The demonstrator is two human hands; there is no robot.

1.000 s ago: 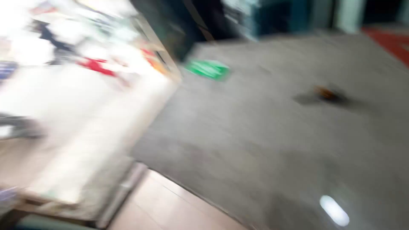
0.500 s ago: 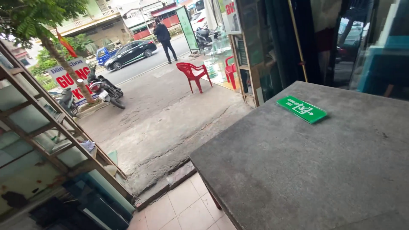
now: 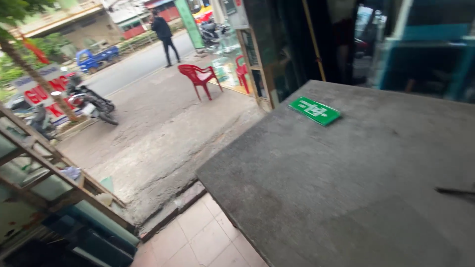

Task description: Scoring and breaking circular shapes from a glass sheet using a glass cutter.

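Observation:
Neither of my hands is in view. In front of me is a large grey felt-covered worktable [image 3: 346, 198], seen from its left corner. A small green rectangular plate with white markings [image 3: 314, 110] lies flat near the table's far edge. A thin dark tool tip [image 3: 452, 191] pokes in at the right edge of the table.
Left of the table are a tiled floor [image 3: 198, 242] and a step down to rough pavement [image 3: 163, 143]. Two red plastic chairs [image 3: 200, 79] stand outside. A parked motorbike [image 3: 91, 105], a blue truck and a walking person [image 3: 166, 37] are by the street. Glass panes in a wooden rack [image 3: 44, 173] lean at left.
The camera has swung from a blurred look at the table to a steadier view of the table corner and street. The table fills more of the right side now.

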